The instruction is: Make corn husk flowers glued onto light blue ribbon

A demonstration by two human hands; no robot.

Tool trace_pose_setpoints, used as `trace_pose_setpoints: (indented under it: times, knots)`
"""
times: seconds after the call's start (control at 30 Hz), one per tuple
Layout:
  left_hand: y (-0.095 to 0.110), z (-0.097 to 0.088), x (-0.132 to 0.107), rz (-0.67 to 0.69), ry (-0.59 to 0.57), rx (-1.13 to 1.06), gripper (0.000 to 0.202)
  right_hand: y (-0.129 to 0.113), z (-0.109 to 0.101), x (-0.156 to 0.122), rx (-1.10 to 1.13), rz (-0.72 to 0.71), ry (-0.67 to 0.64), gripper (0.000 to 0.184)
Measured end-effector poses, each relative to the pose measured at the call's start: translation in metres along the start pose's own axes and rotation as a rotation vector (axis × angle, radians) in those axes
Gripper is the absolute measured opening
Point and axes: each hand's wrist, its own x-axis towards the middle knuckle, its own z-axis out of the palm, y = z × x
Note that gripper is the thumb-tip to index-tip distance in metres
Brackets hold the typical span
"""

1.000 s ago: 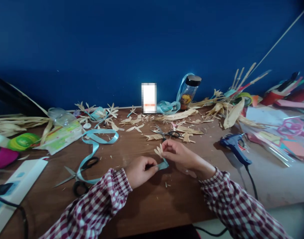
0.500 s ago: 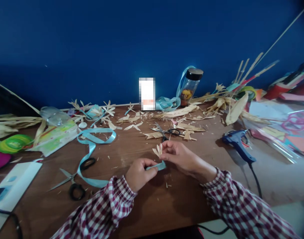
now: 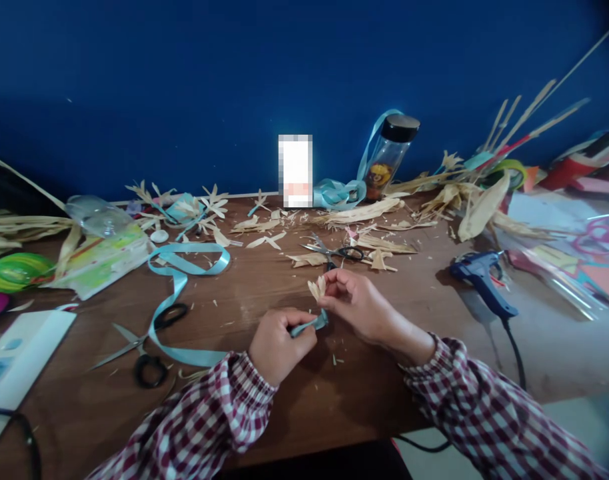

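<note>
My left hand (image 3: pixel 280 343) pinches a light blue ribbon (image 3: pixel 312 325) between thumb and fingers; its end reaches toward the base of a small flower. That pale corn-husk flower (image 3: pixel 317 289), petals pointing up, is pinched in the fingertips of my right hand (image 3: pixel 357 303). Both hands are close together over the table's middle. The ribbon's long tail (image 3: pixel 184 357) runs from under my left sleeve to a loop at the left. Black-handled scissors (image 3: pixel 144 347) lie opened beside that tail. Where ribbon and flower stem meet is partly hidden by my fingers.
A second pair of scissors (image 3: pixel 332 252) lies beyond my hands among husk scraps (image 3: pixel 362 212). A blue glue gun (image 3: pixel 484 283) with its cord is at right. A glass jar (image 3: pixel 390 160) leans by the wall; a white power strip (image 3: pixel 32 360) sits at left.
The view has tilted slightly downward relative to the scene, shifting things up. My right hand has turned the flower a little; the ribbon stays in my left hand.
</note>
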Motion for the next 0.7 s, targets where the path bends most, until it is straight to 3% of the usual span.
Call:
trace_pose_setpoints:
  times: [0.3, 0.47, 0.7]
  knots:
    - [-0.001, 0.003, -0.001, 0.037, 0.065, 0.061, 0.019, -0.006, 0.011, -0.008, -0.299, -0.099, 0.145, 0.020]
    - [-0.004, 0.006, -0.001, 0.042, 0.124, 0.068, 0.019, -0.003, 0.017, -0.008, -0.298, -0.115, 0.185, 0.013]
    - [-0.003, 0.005, -0.001, 0.005, 0.130, 0.077, 0.019, 0.002, 0.013, -0.005, -0.215, -0.070, 0.126, 0.008]
